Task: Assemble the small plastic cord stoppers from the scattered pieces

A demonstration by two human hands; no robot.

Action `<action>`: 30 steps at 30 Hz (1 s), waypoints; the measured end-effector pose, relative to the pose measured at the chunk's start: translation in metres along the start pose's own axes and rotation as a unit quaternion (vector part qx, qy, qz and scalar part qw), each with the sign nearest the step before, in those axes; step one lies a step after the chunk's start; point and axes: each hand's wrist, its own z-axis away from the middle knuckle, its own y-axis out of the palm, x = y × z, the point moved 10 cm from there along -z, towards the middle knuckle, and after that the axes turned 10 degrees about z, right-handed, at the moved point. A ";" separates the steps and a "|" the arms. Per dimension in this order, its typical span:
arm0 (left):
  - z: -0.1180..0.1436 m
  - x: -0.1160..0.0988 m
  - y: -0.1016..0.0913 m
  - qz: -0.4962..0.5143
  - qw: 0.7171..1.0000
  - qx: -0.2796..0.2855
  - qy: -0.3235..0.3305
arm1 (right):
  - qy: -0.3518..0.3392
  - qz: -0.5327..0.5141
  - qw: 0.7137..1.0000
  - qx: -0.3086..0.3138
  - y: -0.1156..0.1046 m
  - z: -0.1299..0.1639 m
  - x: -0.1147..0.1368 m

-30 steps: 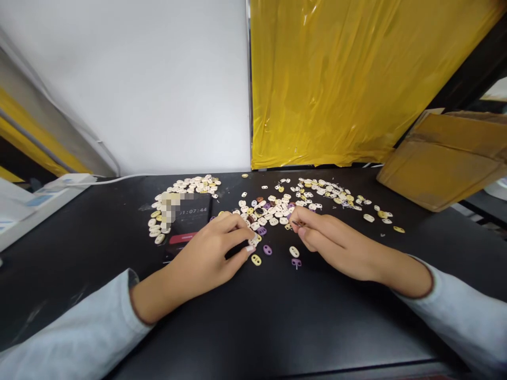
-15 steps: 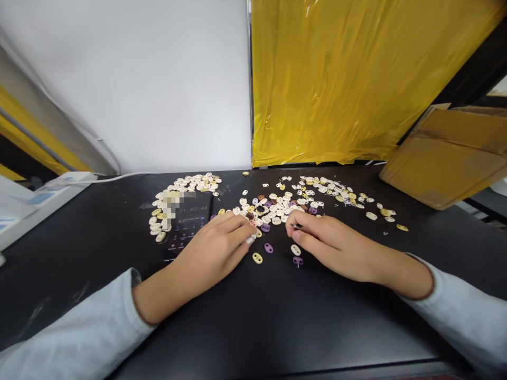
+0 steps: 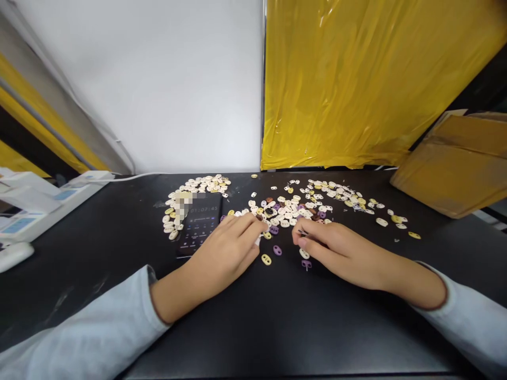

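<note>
1. Black matte tabletop carries small oval 2-hole plastic pieces, cream, yellow and purple, in 2 groups: a loose scatter ahead of both hands and a tighter cream pile around a dark phone (probably a sorted batch kept aside).
2. Left hand rests palm-down; fingertips pinched together on a cream piece at the scatter's near edge.
3. Right hand lies curled, thumb and forefinger closed on a thin metal pin; grip looks firm.
4. Yellow piece, purple piece and another cream piece lie between the hands, untouched.
5. Hands near each other, not touching.
</note>
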 end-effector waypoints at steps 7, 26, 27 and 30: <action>0.000 0.031 -0.024 -0.082 0.985 -0.080 -0.129 | -0.002 -0.007 1.000 0.004 0.000 0.000 0.002; 0.004 -0.021 -0.006 0.281 0.957 -0.066 0.000 | -0.028 -0.077 0.996 -0.030 -0.005 0.005 0.008; 0.004 -0.012 -0.003 0.355 0.930 -0.084 -0.049 | -0.034 -0.086 0.995 -0.031 -0.005 0.005 0.011; 0.004 0.008 0.015 0.520 0.831 -0.103 -0.169 | -0.053 -0.114 0.991 -0.037 -0.004 0.006 0.021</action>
